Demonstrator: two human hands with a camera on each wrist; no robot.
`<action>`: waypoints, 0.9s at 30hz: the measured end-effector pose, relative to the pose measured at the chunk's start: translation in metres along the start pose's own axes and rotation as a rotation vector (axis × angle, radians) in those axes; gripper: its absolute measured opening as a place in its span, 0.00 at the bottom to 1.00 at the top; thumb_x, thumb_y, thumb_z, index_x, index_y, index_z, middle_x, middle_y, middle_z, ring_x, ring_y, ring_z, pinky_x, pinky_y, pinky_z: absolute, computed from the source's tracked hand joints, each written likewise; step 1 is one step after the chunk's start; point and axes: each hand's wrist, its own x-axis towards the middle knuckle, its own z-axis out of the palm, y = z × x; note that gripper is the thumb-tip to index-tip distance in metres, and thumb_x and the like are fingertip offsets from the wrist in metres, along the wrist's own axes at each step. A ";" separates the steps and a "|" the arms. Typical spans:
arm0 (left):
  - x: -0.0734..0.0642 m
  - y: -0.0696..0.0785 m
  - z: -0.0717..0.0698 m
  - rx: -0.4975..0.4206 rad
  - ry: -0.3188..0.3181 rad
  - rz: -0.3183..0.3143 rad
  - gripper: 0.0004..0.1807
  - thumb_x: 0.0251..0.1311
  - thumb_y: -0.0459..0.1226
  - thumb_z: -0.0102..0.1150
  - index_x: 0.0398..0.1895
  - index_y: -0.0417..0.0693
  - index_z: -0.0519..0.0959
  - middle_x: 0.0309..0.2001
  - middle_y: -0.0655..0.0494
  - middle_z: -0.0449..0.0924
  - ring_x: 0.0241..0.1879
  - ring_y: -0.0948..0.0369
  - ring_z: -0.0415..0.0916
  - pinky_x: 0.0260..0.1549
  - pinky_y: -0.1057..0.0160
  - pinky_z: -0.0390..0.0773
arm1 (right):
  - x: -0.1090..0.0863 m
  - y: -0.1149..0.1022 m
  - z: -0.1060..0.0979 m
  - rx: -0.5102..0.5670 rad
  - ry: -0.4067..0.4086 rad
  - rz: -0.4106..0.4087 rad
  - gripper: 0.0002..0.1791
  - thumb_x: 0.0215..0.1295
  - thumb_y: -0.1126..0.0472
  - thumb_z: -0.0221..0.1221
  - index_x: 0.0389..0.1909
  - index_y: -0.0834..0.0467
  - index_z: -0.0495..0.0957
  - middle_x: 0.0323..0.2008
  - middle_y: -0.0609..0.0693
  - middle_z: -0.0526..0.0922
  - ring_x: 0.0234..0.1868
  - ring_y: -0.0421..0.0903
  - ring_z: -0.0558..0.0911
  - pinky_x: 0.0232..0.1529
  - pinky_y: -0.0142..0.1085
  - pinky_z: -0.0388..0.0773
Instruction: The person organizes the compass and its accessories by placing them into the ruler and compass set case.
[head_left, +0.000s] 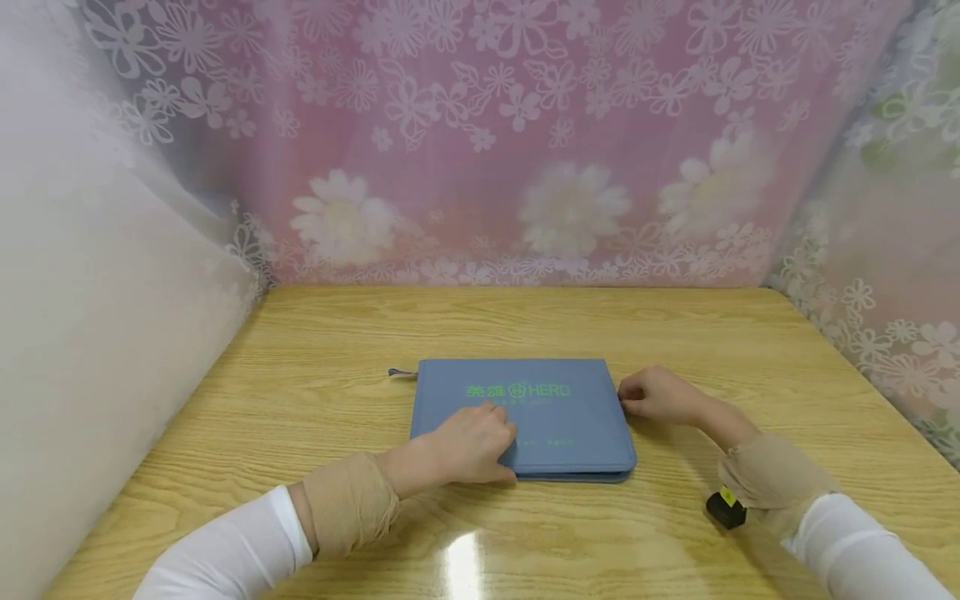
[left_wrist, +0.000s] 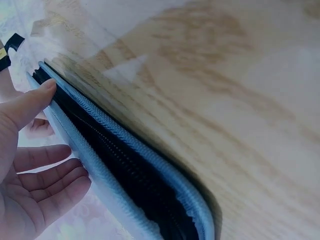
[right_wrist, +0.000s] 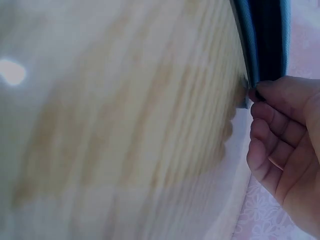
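A blue zip case (head_left: 570, 417) with green lettering and the word HERO lies flat on the table. My left hand (head_left: 472, 442) is over its front left part, fingers bent on the cover and thumb (left_wrist: 47, 87) at the front edge, holding the case. Along that edge the zipper (left_wrist: 117, 160) is undone, with a dark gap between its two sides. At the right side of the case, my right hand (head_left: 663, 396) pinches the small dark zipper pull (right_wrist: 259, 95) between thumb and forefinger. The pull is mostly hidden by the fingertips.
A fabric tab (head_left: 402, 372) sticks out from the back left of the case. The wood-grain table (head_left: 337, 333) is bordered by a pink floral curtain (head_left: 465, 183) behind and hangings on both sides. A black device (head_left: 726, 508) sits at the right wrist wrap.
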 end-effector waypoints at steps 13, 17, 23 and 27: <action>-0.001 -0.002 0.001 -0.027 0.004 -0.011 0.24 0.48 0.58 0.64 0.31 0.47 0.80 0.27 0.57 0.72 0.28 0.63 0.69 0.26 0.70 0.73 | -0.016 -0.017 0.001 0.024 -0.055 -0.085 0.16 0.55 0.72 0.58 0.16 0.50 0.70 0.16 0.35 0.65 0.18 0.31 0.61 0.21 0.29 0.61; -0.002 -0.002 0.000 -0.035 0.011 -0.023 0.23 0.49 0.57 0.64 0.31 0.47 0.79 0.27 0.57 0.71 0.29 0.63 0.68 0.25 0.70 0.72 | -0.019 -0.021 -0.002 0.062 -0.097 -0.117 0.18 0.53 0.73 0.58 0.14 0.50 0.67 0.15 0.34 0.62 0.18 0.30 0.58 0.20 0.28 0.59; -0.004 -0.001 0.001 -0.038 0.020 -0.046 0.23 0.50 0.57 0.63 0.32 0.46 0.79 0.28 0.57 0.72 0.29 0.63 0.68 0.25 0.70 0.72 | -0.020 -0.025 -0.003 0.194 -0.174 -0.102 0.15 0.50 0.73 0.56 0.13 0.53 0.67 0.14 0.35 0.61 0.17 0.31 0.58 0.19 0.28 0.58; -0.004 0.001 0.003 -0.039 0.021 -0.051 0.24 0.50 0.58 0.62 0.33 0.46 0.79 0.29 0.57 0.71 0.29 0.63 0.67 0.25 0.70 0.71 | -0.023 -0.025 -0.001 0.234 -0.204 -0.076 0.15 0.51 0.73 0.56 0.13 0.54 0.66 0.14 0.35 0.60 0.16 0.31 0.58 0.20 0.27 0.57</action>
